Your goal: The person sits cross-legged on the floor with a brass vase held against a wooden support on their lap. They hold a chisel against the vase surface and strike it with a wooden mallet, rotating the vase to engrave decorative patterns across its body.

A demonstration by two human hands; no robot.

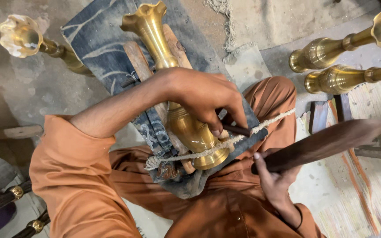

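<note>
Brass vase (179, 101) lies across the person's lap on blue cloth (98, 39), lashed by a rope (270, 121) so it cannot roll. The left hand (208, 99) pinches a thin punch (237, 129) against its base; at four o'clock the right hand (274, 176) grips a wooden mallet (323, 143).

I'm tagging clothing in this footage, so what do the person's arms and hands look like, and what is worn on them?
Both hands are bare: no gloves, rings, watch or bracelets show. The left hand extends from a forearm left uncovered, with a loose rust-orange sleeve pushed up near the elbow. The right hand emerges from a sleeve of the same orange cloth reaching the wrist, ending in a plain cuff.
</note>
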